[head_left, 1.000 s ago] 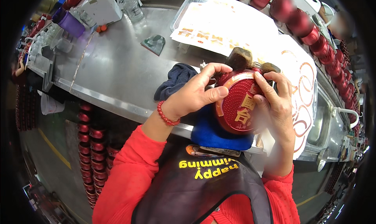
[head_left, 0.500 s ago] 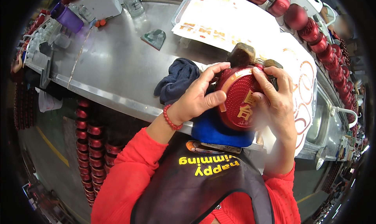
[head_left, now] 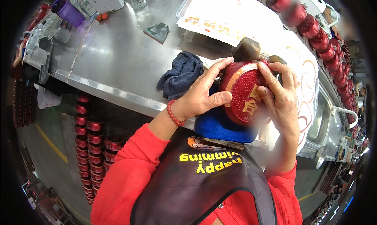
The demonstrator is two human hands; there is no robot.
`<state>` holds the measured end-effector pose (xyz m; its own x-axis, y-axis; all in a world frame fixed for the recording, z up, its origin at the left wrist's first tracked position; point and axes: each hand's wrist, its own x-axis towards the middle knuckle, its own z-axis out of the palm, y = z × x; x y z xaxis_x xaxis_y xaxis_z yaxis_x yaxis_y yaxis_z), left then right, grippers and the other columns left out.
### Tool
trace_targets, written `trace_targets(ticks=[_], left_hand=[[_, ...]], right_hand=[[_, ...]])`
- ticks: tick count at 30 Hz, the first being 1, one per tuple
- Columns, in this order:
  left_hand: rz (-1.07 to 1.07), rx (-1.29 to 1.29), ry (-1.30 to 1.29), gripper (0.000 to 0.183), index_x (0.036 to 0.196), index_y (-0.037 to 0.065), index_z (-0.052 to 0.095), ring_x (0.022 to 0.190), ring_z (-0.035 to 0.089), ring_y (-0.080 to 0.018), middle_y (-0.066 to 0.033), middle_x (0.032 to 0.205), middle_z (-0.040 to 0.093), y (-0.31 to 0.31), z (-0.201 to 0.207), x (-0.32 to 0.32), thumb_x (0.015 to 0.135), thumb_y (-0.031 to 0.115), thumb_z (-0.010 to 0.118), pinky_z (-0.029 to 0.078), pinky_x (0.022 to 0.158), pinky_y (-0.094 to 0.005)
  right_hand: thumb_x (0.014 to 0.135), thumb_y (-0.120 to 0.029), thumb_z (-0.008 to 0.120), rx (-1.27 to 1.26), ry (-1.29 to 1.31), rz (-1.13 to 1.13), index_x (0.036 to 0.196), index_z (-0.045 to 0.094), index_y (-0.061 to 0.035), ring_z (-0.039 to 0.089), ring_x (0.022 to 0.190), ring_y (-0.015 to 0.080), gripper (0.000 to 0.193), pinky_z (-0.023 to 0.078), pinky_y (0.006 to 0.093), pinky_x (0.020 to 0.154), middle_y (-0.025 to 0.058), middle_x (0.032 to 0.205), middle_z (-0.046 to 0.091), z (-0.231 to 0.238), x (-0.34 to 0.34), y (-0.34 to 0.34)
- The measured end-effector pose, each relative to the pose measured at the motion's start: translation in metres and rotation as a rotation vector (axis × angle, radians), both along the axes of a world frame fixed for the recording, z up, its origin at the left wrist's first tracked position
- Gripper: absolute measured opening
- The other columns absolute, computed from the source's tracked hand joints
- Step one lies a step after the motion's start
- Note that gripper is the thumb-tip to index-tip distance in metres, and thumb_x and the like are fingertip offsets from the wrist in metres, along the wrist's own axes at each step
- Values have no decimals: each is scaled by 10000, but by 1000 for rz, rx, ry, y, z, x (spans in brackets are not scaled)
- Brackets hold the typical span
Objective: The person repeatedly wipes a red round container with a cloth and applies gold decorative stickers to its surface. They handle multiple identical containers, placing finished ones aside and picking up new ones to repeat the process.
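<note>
Both hands grip one round red bottle (head_left: 245, 93), held over the near edge of the steel tabletop (head_left: 114, 64), just above a blue cloth pad (head_left: 218, 126). Left hand (head_left: 200, 95) grasps its left rim, thumb pressed flat on the face; since a second ago the fingers have spread further over the top. Right hand (head_left: 280, 97) clasps the right side, fingertips on the gold lettering; bottle barely shifted, so the pressing or smoothing work looks ongoing. Face is glossy, dimpled, ringed in gold; dull brown stopper (head_left: 246, 49) at far end. Dark blue rag (head_left: 180, 73) lies crumpled just left. Pale printed sheets (head_left: 231, 16) far; more red bottles (head_left: 314, 28) line far right.
</note>
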<state>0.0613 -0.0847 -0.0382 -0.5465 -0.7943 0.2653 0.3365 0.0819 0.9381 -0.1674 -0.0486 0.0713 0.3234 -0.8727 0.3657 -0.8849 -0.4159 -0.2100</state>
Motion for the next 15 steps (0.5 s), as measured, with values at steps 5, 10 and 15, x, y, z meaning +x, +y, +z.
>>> trace_targets(ticks=[5, 10, 15], left_hand=[[-10, -23, -44, 930, 1603, -48, 224, 1492, 334, -265, -181, 1605, 328, -1, 0, 1, 973, 441, 702, 267, 1231, -394], [1, -52, -44, 928, 1603, -75, 201, 1500, 326, -268, -202, 1614, 320, -1, -1, 1, 1005, 482, 642, 261, 1232, -391], [17, -70, -32, 944, 1606, -94, 182, 1510, 320, -276, -220, 1619, 325, 1, -4, 2, 1018, 508, 610, 246, 1238, -393]], right_hand=[[824, -109, 782, -2, 15, 0, 1273, 714, -109, 551, 1177, 344, 455, 475, 459, 1004, 124, 1231, 583, 1, 0, -1], [824, -111, 780, -1, 7, 3, 1282, 711, -107, 551, 1177, 345, 464, 473, 460, 1006, 122, 1226, 588, 1, 0, -1], [825, -103, 775, -11, 4, 7, 1297, 710, -121, 555, 1155, 334, 477, 471, 448, 1003, 116, 1217, 593, -2, -1, -1]])
